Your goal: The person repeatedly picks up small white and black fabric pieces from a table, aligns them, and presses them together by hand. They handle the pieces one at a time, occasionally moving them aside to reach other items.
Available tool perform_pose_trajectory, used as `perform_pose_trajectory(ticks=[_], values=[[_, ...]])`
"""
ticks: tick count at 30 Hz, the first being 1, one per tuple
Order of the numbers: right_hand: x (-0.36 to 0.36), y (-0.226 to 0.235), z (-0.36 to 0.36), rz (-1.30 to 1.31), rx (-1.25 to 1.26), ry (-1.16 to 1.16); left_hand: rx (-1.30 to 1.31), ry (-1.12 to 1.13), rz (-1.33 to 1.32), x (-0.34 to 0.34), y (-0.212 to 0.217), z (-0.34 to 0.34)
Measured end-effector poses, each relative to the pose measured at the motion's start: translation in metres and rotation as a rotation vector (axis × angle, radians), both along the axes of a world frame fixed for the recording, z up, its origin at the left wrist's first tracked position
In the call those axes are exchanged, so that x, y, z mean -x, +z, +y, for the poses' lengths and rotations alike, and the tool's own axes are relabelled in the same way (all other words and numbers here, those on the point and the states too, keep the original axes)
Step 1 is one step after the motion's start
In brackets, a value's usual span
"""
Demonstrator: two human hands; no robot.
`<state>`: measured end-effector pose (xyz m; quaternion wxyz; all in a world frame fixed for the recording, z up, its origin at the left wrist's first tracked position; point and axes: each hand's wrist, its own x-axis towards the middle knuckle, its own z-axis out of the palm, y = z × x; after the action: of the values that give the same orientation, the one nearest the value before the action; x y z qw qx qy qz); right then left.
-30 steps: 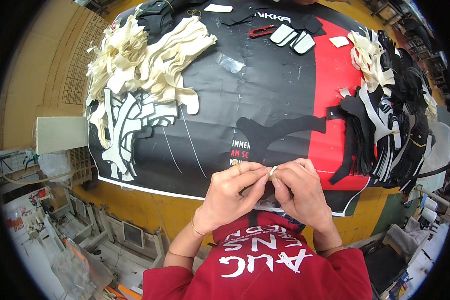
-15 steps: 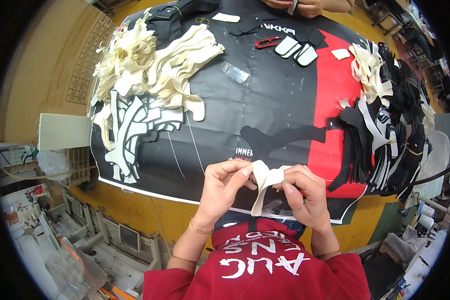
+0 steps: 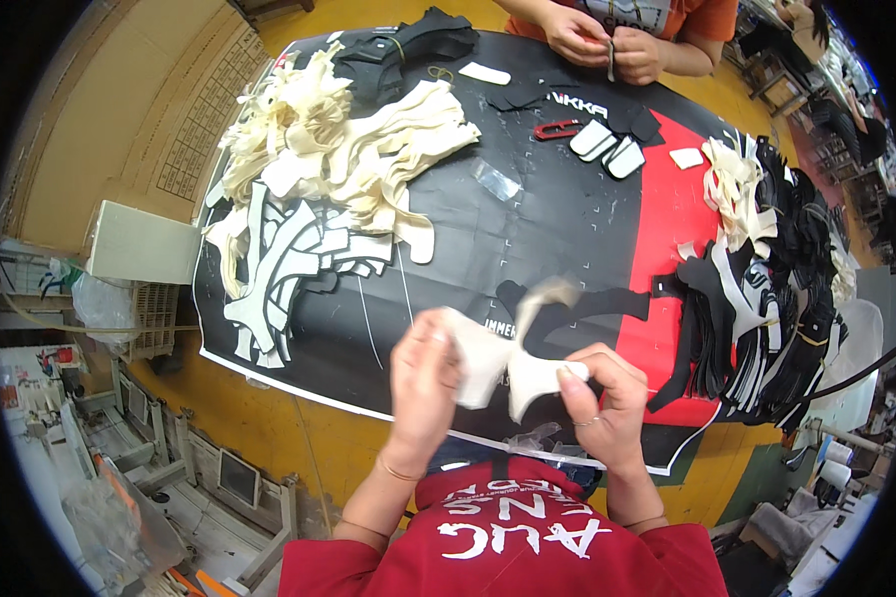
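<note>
Near the front edge of the table, cream cut fabric [image 3: 481, 360] is stretched out between my hands, partly smeared by motion. My left hand [image 3: 425, 378] pinches its left side between thumb and fingers. My right hand [image 3: 607, 403] grips a narrow end on the right, with a ring on one finger. I cannot tell whether this is one piece or two lying against each other. Just beyond it, a black branched fabric piece [image 3: 607, 303] lies flat on the table mat [image 3: 448, 229].
Cream strips [image 3: 398, 149] and white black-edged pieces [image 3: 279, 261] are heaped at the left. Bundles of black pieces [image 3: 707, 308] lie at the right. A red-handled cutter [image 3: 558, 129] sits near white pads [image 3: 622, 157]. Across the table, a co-worker's hands [image 3: 607, 45] hold a small piece.
My hands have moved apart, and the folded cream fabric has opened out wide between them. The view has shifted, showing more of the co-worker across the table.
</note>
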<state>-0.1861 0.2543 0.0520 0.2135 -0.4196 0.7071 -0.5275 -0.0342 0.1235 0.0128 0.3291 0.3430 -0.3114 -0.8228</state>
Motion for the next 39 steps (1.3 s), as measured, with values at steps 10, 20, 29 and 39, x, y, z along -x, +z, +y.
perform_pose_trajectory(ticks=[10, 20, 29, 39], values=[[0.071, 0.022, -0.008, -0.35, 0.509, -0.399, 0.337, 0.491, -0.195, -0.078, -0.002, -0.068], [0.086, 0.056, -0.17, 0.325, -0.043, 0.465, 0.535, 0.343, -0.355, -0.071, 0.03, -0.035], [0.028, 0.029, -0.047, -0.099, -0.166, 0.722, 1.106, 0.053, -0.23, -0.013, 0.034, 0.021], [0.095, 0.054, 0.041, -0.08, -0.535, 0.106, 1.611, -0.661, -0.701, 0.02, -0.017, 0.014]])
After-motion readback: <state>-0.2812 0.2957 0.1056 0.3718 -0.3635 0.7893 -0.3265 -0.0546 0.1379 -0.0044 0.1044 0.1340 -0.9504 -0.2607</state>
